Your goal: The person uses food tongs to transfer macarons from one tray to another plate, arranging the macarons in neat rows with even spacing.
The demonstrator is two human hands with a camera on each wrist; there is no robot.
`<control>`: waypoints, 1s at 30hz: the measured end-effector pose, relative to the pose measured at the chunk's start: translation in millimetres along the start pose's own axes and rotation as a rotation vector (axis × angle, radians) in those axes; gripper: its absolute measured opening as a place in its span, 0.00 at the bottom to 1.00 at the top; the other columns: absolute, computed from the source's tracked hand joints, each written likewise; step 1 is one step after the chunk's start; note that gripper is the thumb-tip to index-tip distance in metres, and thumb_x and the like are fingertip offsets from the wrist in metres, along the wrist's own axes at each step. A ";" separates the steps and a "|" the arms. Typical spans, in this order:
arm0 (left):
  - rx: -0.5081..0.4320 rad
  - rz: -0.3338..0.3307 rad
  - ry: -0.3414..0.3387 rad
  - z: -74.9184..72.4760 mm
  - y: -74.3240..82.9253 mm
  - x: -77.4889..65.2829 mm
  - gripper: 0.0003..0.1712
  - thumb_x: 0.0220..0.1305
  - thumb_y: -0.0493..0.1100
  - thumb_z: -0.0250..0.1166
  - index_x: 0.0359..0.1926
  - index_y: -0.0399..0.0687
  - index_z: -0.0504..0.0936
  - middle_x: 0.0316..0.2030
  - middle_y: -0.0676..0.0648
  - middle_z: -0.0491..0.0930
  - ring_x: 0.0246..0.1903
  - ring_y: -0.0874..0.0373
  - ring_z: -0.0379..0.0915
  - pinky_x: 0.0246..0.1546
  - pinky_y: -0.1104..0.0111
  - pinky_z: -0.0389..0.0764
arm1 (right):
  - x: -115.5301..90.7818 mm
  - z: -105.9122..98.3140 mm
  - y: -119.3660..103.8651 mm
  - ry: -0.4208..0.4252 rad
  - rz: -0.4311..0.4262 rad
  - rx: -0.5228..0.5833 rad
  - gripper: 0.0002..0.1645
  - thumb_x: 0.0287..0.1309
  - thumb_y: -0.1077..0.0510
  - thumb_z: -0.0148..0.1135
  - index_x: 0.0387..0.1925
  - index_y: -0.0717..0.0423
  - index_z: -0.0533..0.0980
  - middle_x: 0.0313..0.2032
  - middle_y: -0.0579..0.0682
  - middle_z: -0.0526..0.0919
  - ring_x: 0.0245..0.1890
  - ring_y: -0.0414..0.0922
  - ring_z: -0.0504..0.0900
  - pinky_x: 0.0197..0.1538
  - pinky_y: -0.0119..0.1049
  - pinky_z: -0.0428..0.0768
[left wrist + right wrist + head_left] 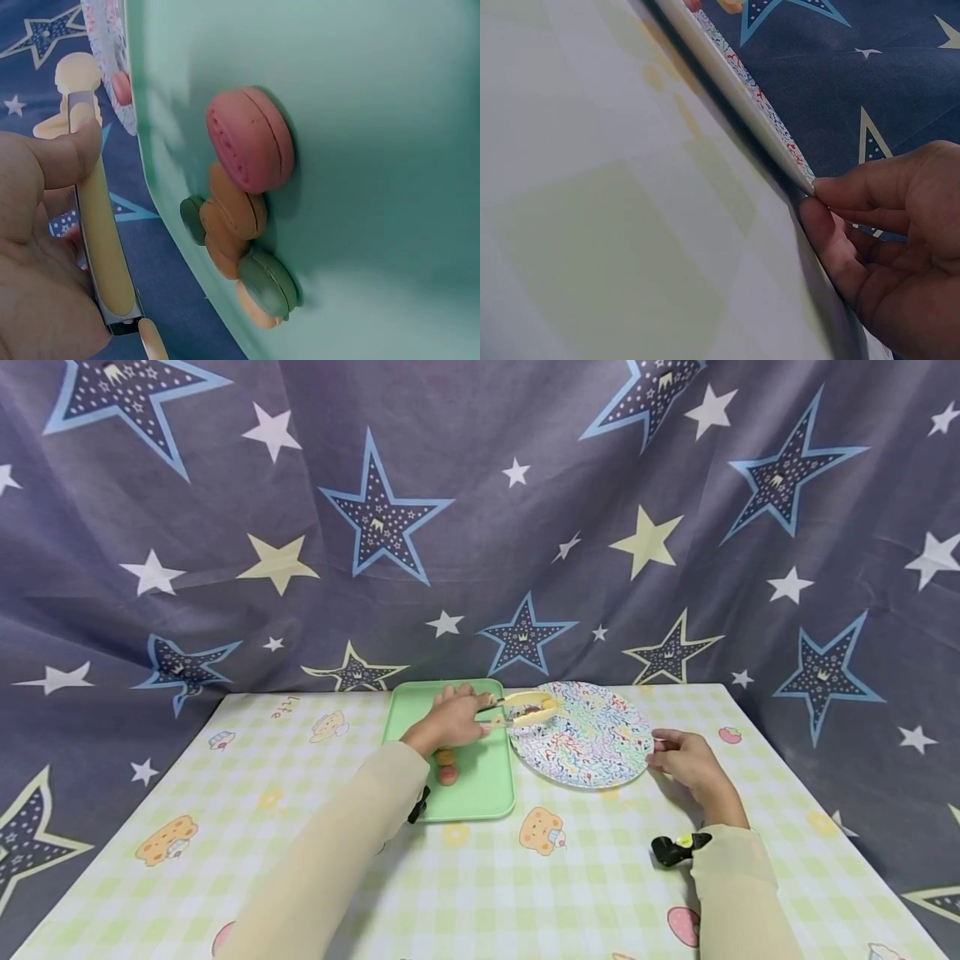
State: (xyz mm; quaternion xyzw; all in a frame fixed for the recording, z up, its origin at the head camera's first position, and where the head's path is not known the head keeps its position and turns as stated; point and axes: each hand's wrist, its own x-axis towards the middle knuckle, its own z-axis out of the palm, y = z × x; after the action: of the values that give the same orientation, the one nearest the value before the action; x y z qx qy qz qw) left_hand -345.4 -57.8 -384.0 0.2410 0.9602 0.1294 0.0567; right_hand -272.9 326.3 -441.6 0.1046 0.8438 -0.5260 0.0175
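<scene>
My left hand (453,718) grips a pair of cream-coloured tongs (109,240) above the far part of a green tray (480,789). The tongs' tips reach right, over the left part of a round speckled plate (592,747). An orange-yellow piece (551,703) shows at the tips; whether they pinch it I cannot tell. A pink macaron (121,88) sits on the plate. On the tray lie another pink macaron (251,140), orange macarons (238,202) and green macarons (268,285), partly hidden by my arm in the head view. My right hand (686,760) pinches the plate's right rim.
A checked tablecloth (585,893) with cartoon prints covers the table. Right behind its far edge hangs a dark curtain (465,568) with stars. A black wrist camera (671,850) sits at my right wrist.
</scene>
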 end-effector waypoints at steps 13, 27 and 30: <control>0.054 -0.031 -0.025 2.5 9.0 6.7 0.39 0.72 0.51 0.64 0.79 0.51 0.62 0.56 0.44 0.68 0.47 0.48 0.52 0.49 0.58 0.53 | 0.9 -0.6 0.5 0.003 -0.010 -0.003 0.36 0.62 0.71 0.60 0.71 0.73 0.64 0.51 0.61 0.73 0.41 0.45 0.76 0.40 0.29 0.80; 0.115 -0.051 0.000 6.9 12.5 12.0 0.40 0.70 0.52 0.65 0.78 0.52 0.63 0.58 0.44 0.68 0.47 0.48 0.54 0.52 0.59 0.56 | 1.4 -0.1 1.4 0.011 -0.010 0.003 0.35 0.62 0.72 0.60 0.71 0.73 0.65 0.51 0.61 0.74 0.41 0.44 0.77 0.40 0.29 0.81; 0.126 -0.054 0.003 6.5 13.3 12.5 0.40 0.70 0.53 0.65 0.78 0.53 0.64 0.57 0.44 0.68 0.47 0.49 0.54 0.50 0.59 0.56 | 1.6 -0.8 1.4 0.010 -0.010 0.006 0.35 0.62 0.72 0.60 0.71 0.73 0.65 0.51 0.61 0.74 0.41 0.44 0.76 0.40 0.29 0.81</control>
State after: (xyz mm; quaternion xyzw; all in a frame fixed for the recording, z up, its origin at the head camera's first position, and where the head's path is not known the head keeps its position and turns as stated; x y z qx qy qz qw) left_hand -349.3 -39.1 -387.2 0.2181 0.9726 0.0677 0.0433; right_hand -274.1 327.9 -442.7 0.1030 0.8429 -0.5280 0.0105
